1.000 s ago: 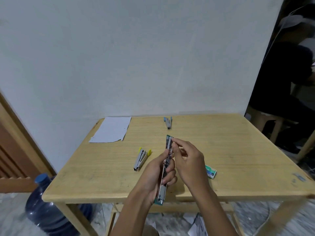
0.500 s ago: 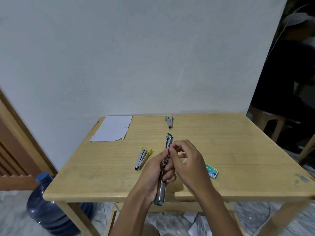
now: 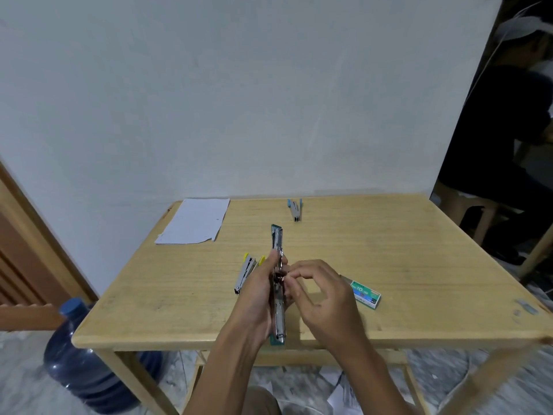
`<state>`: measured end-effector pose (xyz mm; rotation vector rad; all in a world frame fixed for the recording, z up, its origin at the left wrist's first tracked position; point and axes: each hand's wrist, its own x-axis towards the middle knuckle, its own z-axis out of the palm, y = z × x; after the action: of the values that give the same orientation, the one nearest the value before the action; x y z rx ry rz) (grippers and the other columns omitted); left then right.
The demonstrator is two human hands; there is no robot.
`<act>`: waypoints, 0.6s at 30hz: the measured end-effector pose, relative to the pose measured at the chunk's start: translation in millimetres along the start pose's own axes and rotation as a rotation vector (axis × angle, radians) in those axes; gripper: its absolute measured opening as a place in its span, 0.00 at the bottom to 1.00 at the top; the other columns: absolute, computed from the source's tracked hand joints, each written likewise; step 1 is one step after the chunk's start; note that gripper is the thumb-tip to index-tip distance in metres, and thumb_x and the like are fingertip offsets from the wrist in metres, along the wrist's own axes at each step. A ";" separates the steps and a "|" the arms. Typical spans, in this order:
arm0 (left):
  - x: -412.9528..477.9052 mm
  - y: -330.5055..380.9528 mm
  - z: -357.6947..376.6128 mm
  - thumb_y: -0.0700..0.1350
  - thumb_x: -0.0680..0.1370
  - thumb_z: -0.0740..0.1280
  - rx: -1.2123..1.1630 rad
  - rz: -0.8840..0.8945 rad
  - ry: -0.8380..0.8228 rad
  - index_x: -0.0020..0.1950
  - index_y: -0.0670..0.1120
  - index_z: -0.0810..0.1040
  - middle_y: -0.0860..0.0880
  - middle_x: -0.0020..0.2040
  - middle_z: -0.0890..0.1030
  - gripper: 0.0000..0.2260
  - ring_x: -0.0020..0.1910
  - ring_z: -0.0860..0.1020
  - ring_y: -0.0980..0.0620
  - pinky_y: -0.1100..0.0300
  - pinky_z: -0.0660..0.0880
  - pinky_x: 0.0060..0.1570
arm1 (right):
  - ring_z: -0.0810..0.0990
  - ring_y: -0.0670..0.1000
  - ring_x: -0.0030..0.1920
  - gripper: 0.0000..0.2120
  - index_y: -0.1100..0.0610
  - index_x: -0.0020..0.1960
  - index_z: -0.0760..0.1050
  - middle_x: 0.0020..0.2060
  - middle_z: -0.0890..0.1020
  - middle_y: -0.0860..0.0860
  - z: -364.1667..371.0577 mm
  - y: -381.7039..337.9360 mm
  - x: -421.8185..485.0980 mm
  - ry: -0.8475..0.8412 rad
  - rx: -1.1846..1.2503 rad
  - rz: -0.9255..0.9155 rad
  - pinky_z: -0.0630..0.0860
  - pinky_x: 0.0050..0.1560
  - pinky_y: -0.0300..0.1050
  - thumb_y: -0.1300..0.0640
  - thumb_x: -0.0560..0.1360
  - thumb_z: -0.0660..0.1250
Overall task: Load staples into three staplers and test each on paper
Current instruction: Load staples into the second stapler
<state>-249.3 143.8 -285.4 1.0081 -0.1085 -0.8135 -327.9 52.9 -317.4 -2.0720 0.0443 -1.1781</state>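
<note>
A green stapler [image 3: 277, 244], folded open to full length, points away from me above the wooden table [image 3: 389, 256]. My left hand [image 3: 257, 298] is closed around its middle. My right hand [image 3: 323, 295] pinches with thumb and forefinger at the stapler's hinge area; whether staples are between the fingertips I cannot tell. A yellow stapler [image 3: 247, 270] lies just left of my left hand. A blue stapler [image 3: 295, 208] lies near the table's far edge. A green staple box [image 3: 365, 295] rests on the table right of my right hand. White paper [image 3: 194, 220] lies at the far left corner.
A white wall rises behind the table. A blue water jug [image 3: 80, 366] stands on the floor at the left, beside a wooden door frame [image 3: 33, 244]. A seated person in dark clothing [image 3: 508, 121] is at the far right. Paper scraps lie on the floor below.
My right hand has slid down the green stapler from near its far tip to the hinge area. The left hand keeps the same grip.
</note>
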 end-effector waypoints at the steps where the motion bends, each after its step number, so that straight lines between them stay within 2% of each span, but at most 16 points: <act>1: 1.5 1.6 -0.6 0.51 0.82 0.62 -0.031 -0.010 0.012 0.43 0.45 0.74 0.50 0.30 0.72 0.12 0.25 0.69 0.55 0.63 0.69 0.28 | 0.81 0.44 0.50 0.03 0.56 0.48 0.81 0.46 0.82 0.45 1.7 0.4 -1.8 0.013 -0.010 -0.022 0.77 0.52 0.39 0.62 0.74 0.72; 4: 6.0 3.4 -4.4 0.51 0.80 0.63 -0.084 0.001 0.001 0.44 0.45 0.74 0.49 0.32 0.73 0.11 0.27 0.70 0.54 0.61 0.66 0.33 | 0.81 0.44 0.49 0.03 0.56 0.48 0.81 0.44 0.83 0.45 5.1 0.0 -6.3 0.010 -0.020 -0.032 0.75 0.52 0.37 0.60 0.74 0.71; 6: 6.0 4.0 -6.6 0.50 0.80 0.64 -0.055 0.018 0.002 0.44 0.45 0.74 0.49 0.31 0.73 0.10 0.27 0.70 0.53 0.61 0.68 0.33 | 0.81 0.43 0.48 0.04 0.53 0.49 0.80 0.44 0.83 0.43 5.0 -3.1 -8.6 -0.005 0.002 0.013 0.75 0.51 0.35 0.58 0.75 0.69; 9: 3.2 5.4 -7.3 0.49 0.82 0.62 0.069 0.072 -0.001 0.45 0.42 0.74 0.47 0.30 0.72 0.12 0.26 0.70 0.51 0.58 0.69 0.32 | 0.83 0.43 0.47 0.08 0.48 0.50 0.79 0.42 0.84 0.44 5.9 -14.9 -5.6 0.059 0.228 0.329 0.76 0.50 0.34 0.60 0.79 0.67; 10: 3.7 6.2 -7.6 0.49 0.83 0.61 0.209 0.125 0.015 0.46 0.42 0.75 0.46 0.30 0.73 0.13 0.26 0.70 0.50 0.58 0.68 0.32 | 0.83 0.45 0.48 0.08 0.49 0.51 0.79 0.43 0.85 0.46 8.1 -17.8 -2.3 0.129 0.339 0.479 0.77 0.51 0.37 0.61 0.80 0.65; 12: 4.0 8.5 -7.8 0.50 0.83 0.61 0.661 0.273 0.059 0.45 0.43 0.77 0.48 0.30 0.76 0.13 0.28 0.72 0.51 0.60 0.70 0.32 | 0.83 0.50 0.52 0.09 0.53 0.53 0.80 0.46 0.86 0.51 15.2 -17.6 6.1 0.263 0.636 0.805 0.79 0.54 0.46 0.59 0.82 0.61; 15: 5.2 9.7 -4.6 0.51 0.82 0.60 1.306 0.437 -0.004 0.44 0.48 0.76 0.53 0.36 0.80 0.12 0.35 0.77 0.54 0.60 0.72 0.37 | 0.82 0.54 0.56 0.15 0.59 0.60 0.79 0.56 0.84 0.57 25.6 -15.8 17.5 0.346 1.197 1.265 0.76 0.58 0.48 0.55 0.83 0.57; 17: 6.9 7.9 -0.1 0.50 0.83 0.59 1.579 0.439 -0.012 0.44 0.49 0.73 0.52 0.40 0.79 0.10 0.38 0.74 0.52 0.58 0.68 0.37 | 0.82 0.55 0.57 0.16 0.59 0.60 0.79 0.56 0.83 0.56 32.1 -13.5 17.8 0.370 1.392 1.457 0.75 0.62 0.49 0.55 0.82 0.57; 18: 8.7 6.4 0.6 0.50 0.83 0.58 1.658 0.433 0.004 0.46 0.48 0.73 0.49 0.42 0.80 0.10 0.39 0.74 0.51 0.57 0.67 0.37 | 0.83 0.55 0.54 0.15 0.59 0.57 0.80 0.53 0.84 0.56 36.1 -10.9 16.5 0.378 1.417 1.502 0.76 0.60 0.49 0.56 0.82 0.56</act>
<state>-239.8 139.5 -282.4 2.3964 -1.0833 -0.1586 -294.5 75.8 -309.7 -0.2103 0.6099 -0.2760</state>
